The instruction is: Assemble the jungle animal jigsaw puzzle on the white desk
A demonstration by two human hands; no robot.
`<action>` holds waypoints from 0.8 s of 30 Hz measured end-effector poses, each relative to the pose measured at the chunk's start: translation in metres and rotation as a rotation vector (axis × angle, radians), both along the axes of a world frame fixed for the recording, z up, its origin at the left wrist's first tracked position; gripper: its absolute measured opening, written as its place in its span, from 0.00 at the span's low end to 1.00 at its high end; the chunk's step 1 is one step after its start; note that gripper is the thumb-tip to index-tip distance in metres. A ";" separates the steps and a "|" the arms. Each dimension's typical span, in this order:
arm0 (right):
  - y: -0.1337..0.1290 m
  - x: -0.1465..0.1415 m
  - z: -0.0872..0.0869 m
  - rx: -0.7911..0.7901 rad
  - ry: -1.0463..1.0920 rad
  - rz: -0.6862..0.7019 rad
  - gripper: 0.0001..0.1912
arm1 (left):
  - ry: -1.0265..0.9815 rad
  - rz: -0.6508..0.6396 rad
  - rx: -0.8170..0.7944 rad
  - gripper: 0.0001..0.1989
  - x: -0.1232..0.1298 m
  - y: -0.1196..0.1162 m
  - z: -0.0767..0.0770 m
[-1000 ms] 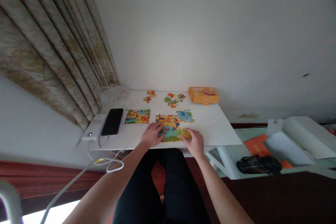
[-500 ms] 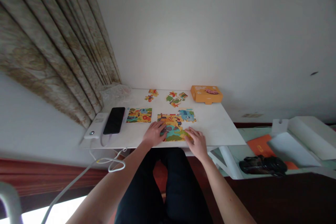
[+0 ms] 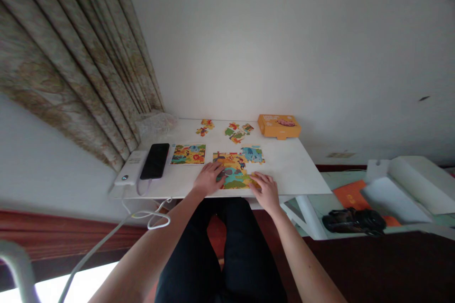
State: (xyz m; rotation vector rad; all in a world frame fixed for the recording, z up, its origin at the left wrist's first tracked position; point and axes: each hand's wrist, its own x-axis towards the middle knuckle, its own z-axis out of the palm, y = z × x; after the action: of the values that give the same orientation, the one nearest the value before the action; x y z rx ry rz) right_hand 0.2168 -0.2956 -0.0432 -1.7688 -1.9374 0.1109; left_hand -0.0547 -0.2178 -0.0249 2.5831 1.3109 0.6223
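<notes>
Fingers of our left hand [image 3: 207,181] lie spread and slightly bent over the left side of a flat, card-like jigsaw panel in orange, yellow and turquoise [image 3: 232,176], gripping nothing that we can see; they seem laid there to keep it from sliding. Fingers of our right hand [image 3: 266,190] curl down over a yellow-green jigsaw piece [image 3: 247,180] at the panel's right edge; we cannot tell whether they pinch it or only press on it, as the hand covers part of it. The panel lies on the smooth white counter [image 3: 295,165], near the front edge and between our hands, presumably for easy reach; a joined blue elephant section [image 3: 252,154] sits at its upper right, though whether the two interlock is too small to tell. To the left lies a rectangular, colourful animal picture card [image 3: 188,155], perhaps turned our way for comparing; loose red-and-yellow pieces [image 3: 205,127] and loose green-and-orange pieces [image 3: 236,135] lie in two groups farther back, likely sorted by colour and out of our way; an orange cardboard box [image 3: 279,128] stands at the back right.
</notes>
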 end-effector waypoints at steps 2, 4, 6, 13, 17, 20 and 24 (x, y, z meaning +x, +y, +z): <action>0.000 0.000 0.000 0.001 0.005 0.000 0.15 | 0.010 -0.003 0.000 0.17 -0.001 0.000 0.000; 0.001 -0.001 0.000 -0.001 0.007 0.001 0.15 | 0.029 -0.003 0.007 0.17 -0.001 0.000 0.001; 0.002 -0.001 0.001 -0.005 0.008 0.002 0.14 | 0.050 -0.017 0.023 0.16 0.002 -0.001 0.002; 0.004 0.000 0.001 -0.010 0.023 0.001 0.14 | 0.073 -0.092 0.047 0.20 0.049 -0.015 0.008; 0.005 -0.001 0.001 -0.011 0.027 -0.004 0.14 | 0.107 0.048 -0.018 0.27 0.078 -0.014 0.003; 0.005 -0.002 0.000 -0.015 0.052 -0.005 0.14 | 0.147 0.100 -0.094 0.32 0.084 -0.010 -0.001; 0.010 0.005 -0.005 -0.018 0.178 0.015 0.15 | 0.203 0.117 -0.112 0.32 0.082 -0.010 -0.001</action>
State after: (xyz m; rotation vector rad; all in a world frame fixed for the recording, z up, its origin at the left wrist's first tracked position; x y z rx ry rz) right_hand 0.2220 -0.2855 -0.0486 -1.6948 -1.8279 0.2822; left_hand 0.0273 -0.2276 -0.0260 2.5463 1.5209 0.2989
